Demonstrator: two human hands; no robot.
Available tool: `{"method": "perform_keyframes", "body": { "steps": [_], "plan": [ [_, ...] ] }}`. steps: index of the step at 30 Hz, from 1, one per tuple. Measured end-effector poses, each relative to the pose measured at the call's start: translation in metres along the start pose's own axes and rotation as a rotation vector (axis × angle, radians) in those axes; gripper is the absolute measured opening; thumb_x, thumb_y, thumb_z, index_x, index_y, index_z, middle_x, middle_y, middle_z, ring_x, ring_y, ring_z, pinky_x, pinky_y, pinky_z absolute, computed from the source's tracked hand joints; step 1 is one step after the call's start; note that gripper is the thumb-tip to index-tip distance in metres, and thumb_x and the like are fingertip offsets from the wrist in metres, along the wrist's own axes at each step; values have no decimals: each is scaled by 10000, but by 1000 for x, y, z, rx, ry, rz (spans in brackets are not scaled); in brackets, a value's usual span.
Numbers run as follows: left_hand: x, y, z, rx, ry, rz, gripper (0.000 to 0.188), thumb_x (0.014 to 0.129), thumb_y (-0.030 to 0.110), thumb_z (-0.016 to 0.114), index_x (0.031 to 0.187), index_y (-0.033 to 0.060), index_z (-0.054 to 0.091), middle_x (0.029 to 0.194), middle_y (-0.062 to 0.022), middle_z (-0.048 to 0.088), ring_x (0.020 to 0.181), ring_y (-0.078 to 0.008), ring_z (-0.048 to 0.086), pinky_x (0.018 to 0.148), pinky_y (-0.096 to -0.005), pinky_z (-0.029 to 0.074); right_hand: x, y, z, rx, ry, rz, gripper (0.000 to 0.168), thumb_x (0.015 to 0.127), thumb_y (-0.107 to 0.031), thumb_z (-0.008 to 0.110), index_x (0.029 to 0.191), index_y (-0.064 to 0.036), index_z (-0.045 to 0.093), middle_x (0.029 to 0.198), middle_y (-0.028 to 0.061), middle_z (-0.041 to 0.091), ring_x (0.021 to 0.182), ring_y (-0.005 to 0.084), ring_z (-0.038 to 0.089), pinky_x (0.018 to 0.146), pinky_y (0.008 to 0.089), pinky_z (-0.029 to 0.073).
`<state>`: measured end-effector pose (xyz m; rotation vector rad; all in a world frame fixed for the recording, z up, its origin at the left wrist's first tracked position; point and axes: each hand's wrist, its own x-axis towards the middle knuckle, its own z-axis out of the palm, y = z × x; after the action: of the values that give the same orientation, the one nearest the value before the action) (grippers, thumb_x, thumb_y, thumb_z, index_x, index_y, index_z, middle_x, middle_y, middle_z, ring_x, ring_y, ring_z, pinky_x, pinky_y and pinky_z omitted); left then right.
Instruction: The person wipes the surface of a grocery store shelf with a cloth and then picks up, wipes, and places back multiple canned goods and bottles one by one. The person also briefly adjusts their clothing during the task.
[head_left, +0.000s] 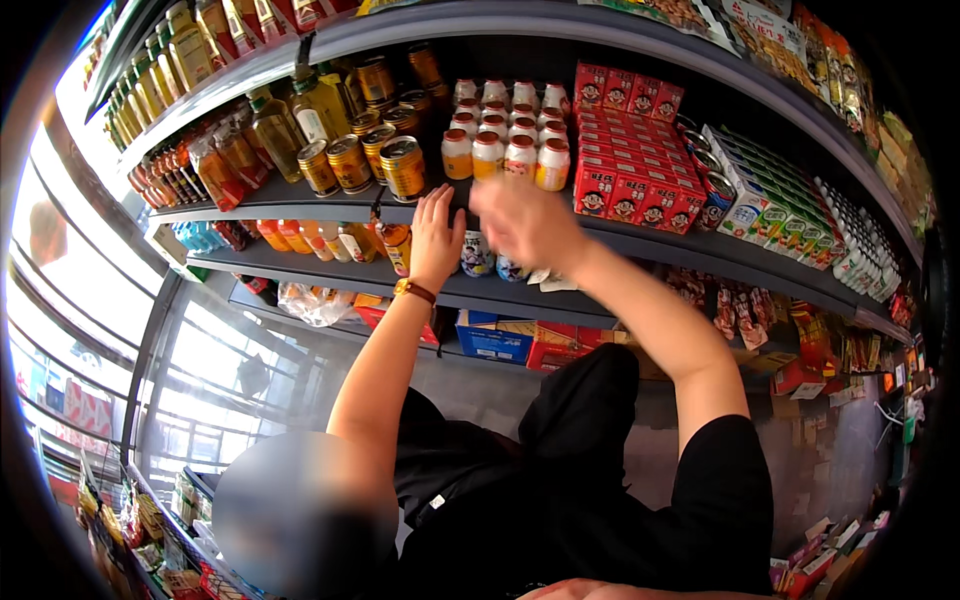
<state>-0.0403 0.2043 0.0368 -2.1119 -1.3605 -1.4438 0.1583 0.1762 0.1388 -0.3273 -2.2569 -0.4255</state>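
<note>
My left hand (435, 238), with a watch (415, 289) on its wrist, lies against the front edge of the middle shelf (517, 211). Its fingers are stretched out and its thumb stands apart, with nothing held. Just behind its fingertips are gold drink cans (403, 171). My right hand (525, 223) is blurred by motion in front of that shelf; its fingers look curled, and whether they hold anything is unclear. Beyond it stand rows of small white bottles with red caps (520, 154). Red drink cartons (622, 196) are stacked to their right.
Oil bottles (277, 127) fill the shelf's left. Milk cartons (780, 206) stand farther right. Below, the lower shelf holds patterned bottles (477, 255), with a blue box (495, 337) and a red box (562, 345) underneath. A wire rack (176, 544) of packets is at lower left.
</note>
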Motion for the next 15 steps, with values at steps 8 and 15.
{"method": "perform_keyframes", "body": {
  "steps": [8,15],
  "plan": [
    [-15,2,6,67,-61,-8,417,926,169,541,1300,-4,473,1384,-161,466,1329,-353,372,1130,-480,240,-217,-14,41,-168,-243,486,159,723,-132,642,845,-35,609,1176,149,561,1091,319,543,893,420,463],
    [-10,8,10,97,-83,15,429,920,165,551,1301,-15,470,1391,-170,459,1329,-353,374,1124,-478,258,-318,38,20,-414,-565,1372,440,843,-328,611,1172,-35,610,1445,165,375,1399,331,236,1104,588,213]
  ]
}}
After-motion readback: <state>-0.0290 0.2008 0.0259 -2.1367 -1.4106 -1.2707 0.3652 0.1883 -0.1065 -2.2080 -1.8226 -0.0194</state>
